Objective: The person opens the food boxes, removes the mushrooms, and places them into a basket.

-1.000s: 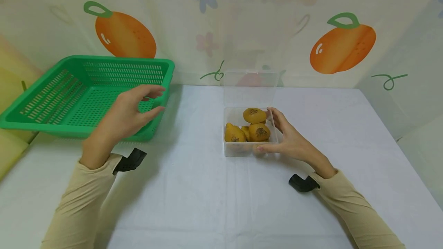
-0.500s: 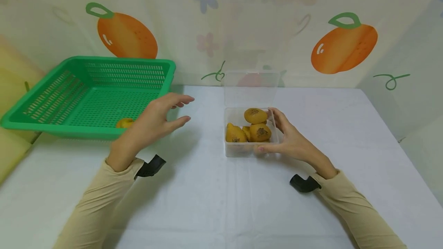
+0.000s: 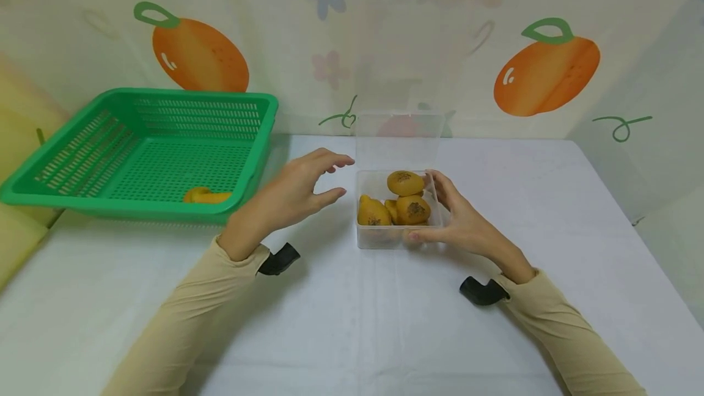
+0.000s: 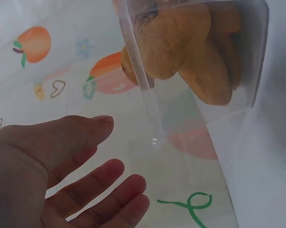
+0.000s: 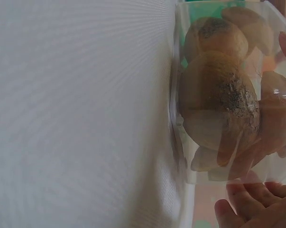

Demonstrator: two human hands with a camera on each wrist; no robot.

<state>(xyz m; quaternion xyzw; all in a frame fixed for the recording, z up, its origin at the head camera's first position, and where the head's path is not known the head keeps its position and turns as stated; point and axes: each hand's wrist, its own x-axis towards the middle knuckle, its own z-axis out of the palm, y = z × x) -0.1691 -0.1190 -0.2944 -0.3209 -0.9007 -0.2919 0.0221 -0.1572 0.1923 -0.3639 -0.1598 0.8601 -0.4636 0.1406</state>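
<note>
A clear plastic box (image 3: pixel 370 237) stands on the white-covered table, its see-through lid (image 3: pixel 397 142) raised at the back. Several yellow-brown, mushroom-shaped pieces (image 3: pixel 413 209) with dark speckled tops are heaped inside; their stems show through the wall in the left wrist view. My right hand (image 3: pixel 467 225) holds the box by its right side, thumb at the front and fingers at the back corner. Just left of the box my left hand (image 3: pixel 299 188) hovers with fingers spread and nothing in it. Two yellow pieces (image 3: pixel 206 195) appear at the near right of the green basket (image 3: pixel 137 203).
The green slotted basket fills the back left of the table, and my left forearm (image 3: pixel 203 304) passes in front of its right corner. A curtain (image 3: pixel 418 35) printed with oranges and flowers hangs behind the table.
My left hand has moved right, from over the basket to beside the box, uncovering the yellow pieces in the basket. My right hand and the box have stayed in place.
</note>
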